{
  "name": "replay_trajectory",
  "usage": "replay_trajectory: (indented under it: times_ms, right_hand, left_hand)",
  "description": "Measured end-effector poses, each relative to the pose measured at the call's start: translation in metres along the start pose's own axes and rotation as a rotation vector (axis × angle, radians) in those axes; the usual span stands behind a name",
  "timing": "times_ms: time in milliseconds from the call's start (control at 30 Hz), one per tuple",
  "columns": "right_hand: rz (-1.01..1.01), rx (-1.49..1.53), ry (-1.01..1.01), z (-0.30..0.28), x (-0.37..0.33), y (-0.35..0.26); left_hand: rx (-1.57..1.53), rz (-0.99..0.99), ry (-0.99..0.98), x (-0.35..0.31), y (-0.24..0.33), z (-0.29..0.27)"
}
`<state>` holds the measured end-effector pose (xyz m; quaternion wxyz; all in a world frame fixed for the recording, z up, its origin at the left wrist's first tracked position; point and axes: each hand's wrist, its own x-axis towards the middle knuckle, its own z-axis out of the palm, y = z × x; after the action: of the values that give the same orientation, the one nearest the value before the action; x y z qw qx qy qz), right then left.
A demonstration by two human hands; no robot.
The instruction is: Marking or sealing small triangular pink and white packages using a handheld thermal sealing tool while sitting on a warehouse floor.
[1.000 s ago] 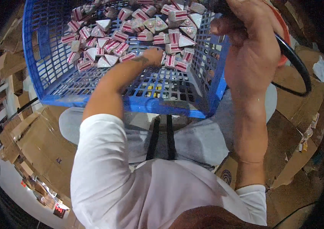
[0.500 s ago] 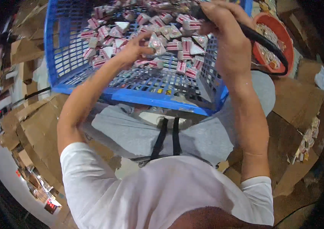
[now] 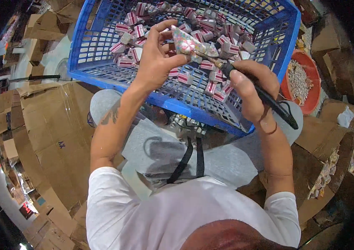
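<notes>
My left hand pinches a wedge-shaped piece like a small cake slice, raised above the basket. Its upturned face is dotted with pastel beads around a pink-and-white flower shape. In my right hand is a soldering-iron-like tool with a black handle, a thin metal tip and a black cord. The tip meets or nearly meets the piece's lower right edge. Below both hands, a blue plastic basket holds many similar wedges with white and dark-pink striped sides.
The basket leans by my crossed legs in grey trousers. An orange-red basin of small pale pieces stands at the right. Flattened cardboard covers the floor at the left. Small packed pieces and a clear plastic scrap lie at the right.
My left hand has lifted the wedge up from among the others. My right hand has come down with the tool, bringing its tip to the wedge. The whole view has shifted somewhat.
</notes>
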<state>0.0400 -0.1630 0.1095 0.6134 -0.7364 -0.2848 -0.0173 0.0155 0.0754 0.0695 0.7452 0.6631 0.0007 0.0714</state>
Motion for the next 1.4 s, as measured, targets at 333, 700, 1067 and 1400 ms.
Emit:
replay_trajectory:
  times_ms: [333,700,1067,1400]
  right_hand:
    - [-0.039,-0.113,-0.012,-0.001,0.004,0.001]
    - [-0.09,-0.14,-0.029,-0.003,0.007,0.003]
    - [-0.062,-0.159,-0.026,-0.004,0.005,0.003]
    - [-0.098,-0.14,-0.028,-0.003,0.005,0.004]
  left_hand:
    - [0.054,0.056,0.003,0.004,-0.005,0.004]
    - [0.084,0.052,-0.006,0.005,-0.008,0.008]
    - [0.096,0.083,-0.006,0.005,-0.01,0.005]
    - [0.117,0.084,0.001,0.004,-0.011,0.006]
